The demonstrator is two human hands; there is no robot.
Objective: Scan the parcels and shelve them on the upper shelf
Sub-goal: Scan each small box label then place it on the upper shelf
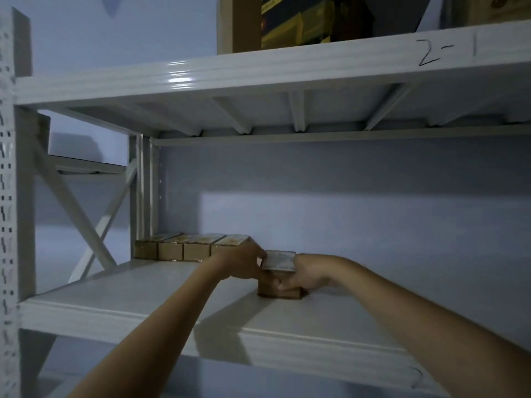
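Observation:
A small brown cardboard parcel (280,262) with a pale label on top stands on the white shelf board (143,294). My left hand (244,264) grips its left side. My right hand (306,272) grips its right side, fingers curled round the front. To its left, a row of several like brown parcels (184,248) lies against the back left corner; the held parcel sits apart from the row, nearer the front.
The shelf above (258,70) is marked "2-1" and carries a tall brown carton (238,24) and yellow-and-black boxes (301,24). A white perforated upright (8,196) and cross braces (94,222) stand at the left. A grey wall backs the shelf.

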